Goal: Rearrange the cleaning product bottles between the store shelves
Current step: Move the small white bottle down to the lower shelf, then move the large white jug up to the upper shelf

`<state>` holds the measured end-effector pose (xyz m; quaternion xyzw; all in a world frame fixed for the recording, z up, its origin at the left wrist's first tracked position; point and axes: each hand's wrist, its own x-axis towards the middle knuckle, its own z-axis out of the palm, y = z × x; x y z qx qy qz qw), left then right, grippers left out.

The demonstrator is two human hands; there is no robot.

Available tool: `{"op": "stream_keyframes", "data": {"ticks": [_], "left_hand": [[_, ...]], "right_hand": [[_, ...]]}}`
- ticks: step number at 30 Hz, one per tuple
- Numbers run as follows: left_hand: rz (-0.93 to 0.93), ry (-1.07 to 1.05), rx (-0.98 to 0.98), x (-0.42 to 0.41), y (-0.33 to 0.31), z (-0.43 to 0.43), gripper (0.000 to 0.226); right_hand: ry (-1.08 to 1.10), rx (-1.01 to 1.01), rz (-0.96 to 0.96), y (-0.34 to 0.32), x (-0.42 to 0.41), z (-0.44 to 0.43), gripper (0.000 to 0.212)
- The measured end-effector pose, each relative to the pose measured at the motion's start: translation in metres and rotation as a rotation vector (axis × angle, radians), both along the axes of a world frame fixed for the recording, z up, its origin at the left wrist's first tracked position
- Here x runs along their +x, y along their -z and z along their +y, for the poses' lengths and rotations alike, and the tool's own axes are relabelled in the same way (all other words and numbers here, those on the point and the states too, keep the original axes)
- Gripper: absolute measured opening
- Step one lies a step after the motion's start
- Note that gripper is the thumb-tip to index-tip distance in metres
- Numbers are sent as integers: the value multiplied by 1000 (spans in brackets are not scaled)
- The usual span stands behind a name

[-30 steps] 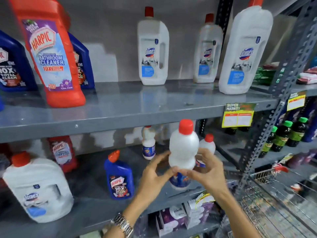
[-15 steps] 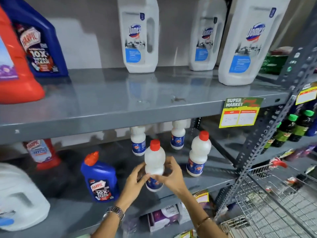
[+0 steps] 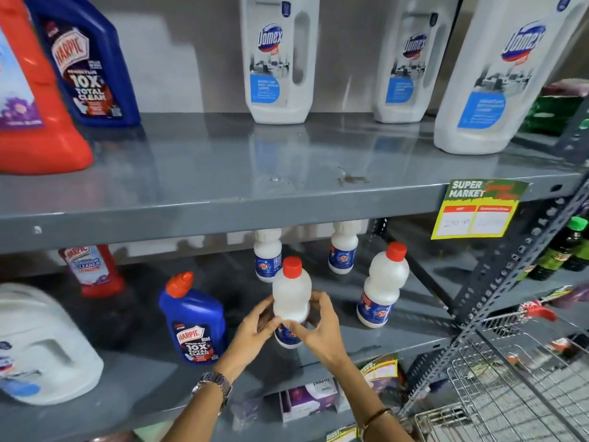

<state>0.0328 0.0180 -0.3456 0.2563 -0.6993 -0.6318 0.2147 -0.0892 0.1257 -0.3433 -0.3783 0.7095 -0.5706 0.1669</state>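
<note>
Both hands — left hand [image 3: 255,327] and right hand [image 3: 318,327] — clasp the small white red-capped bottle [image 3: 291,295] upright at the lower shelf [image 3: 398,342] front. Placing step, seemingly; next, seat it flat beside the blue Harpic bottle [image 3: 194,320], then release.

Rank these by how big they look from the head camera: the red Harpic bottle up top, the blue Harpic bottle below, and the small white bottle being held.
1. Red Harpic bottle, though nearness exaggerates it.
2. Blue Harpic bottle.
3. Small white bottle, slightly smaller.

Bright overhead light, glare on the upper shelf [image 3: 223,173]; lower shelf shadowed, frame edges blurry and warped.
</note>
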Motion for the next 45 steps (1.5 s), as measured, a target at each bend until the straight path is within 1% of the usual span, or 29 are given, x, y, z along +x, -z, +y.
{"op": "stream_keyframes", "data": {"ticks": [3, 5, 7, 9, 11, 13, 15, 18, 21, 23, 25, 27, 30, 33, 34, 37, 41, 45], "left_hand": [[11, -23, -28, 0, -5, 7, 49], [57, -72, -35, 8, -9, 16, 49], [138, -136, 9, 23, -11, 27, 50], [191, -189, 39, 43, -12, 39, 46], [220, -247, 45, 69, -9, 49, 35], [295, -356, 44, 99, -8, 55, 25], [385, -522, 59, 134, -13, 53, 18], [498, -788, 3, 189, -23, 29, 20], [539, -1056, -146, 249, -34, -11, 23], [550, -1176, -197, 283, -37, -39, 27], [455, -1174, -236, 306, -36, -65, 30], [289, -1083, -235, 325, -30, -89, 42], [174, -898, -171, 335, -28, -115, 56], [158, -781, -207, 335, -27, -129, 59], [160, -746, -200, 333, -28, -131, 59], [210, -652, -110, 323, -27, -133, 52], [247, -668, -70, 319, -26, -129, 49], [194, -673, -126, 322, -29, -122, 52]], "right_hand": [[5, 6, -1, -2, 2, 1, 57], [7, -5, -11, -3, 7, 3, 57], [88, -85, -91, -4, 21, 8, 59], [227, -209, -147, -4, 43, 15, 58], [307, -317, -79, -1, 77, 19, 54], [318, -379, -5, 3, 111, 15, 53], [249, -407, 61, 0, 144, 4, 53], [40, -410, 186, -9, 188, -25, 51], [-183, -295, 201, -20, 237, -65, 59], [-292, -231, 192, -24, 262, -93, 67], [-329, -179, 153, -30, 274, -119, 74], [-337, -125, 111, -42, 283, -144, 78], [-317, -171, 115, -52, 286, -169, 70], [-305, -197, 91, -56, 284, -177, 61], [-305, -189, 93, -56, 283, -178, 61], [-292, -173, 76, -53, 281, -180, 62], [-284, -177, 64, -56, 282, -180, 59], [-303, -159, 64, -62, 276, -171, 59]]}}
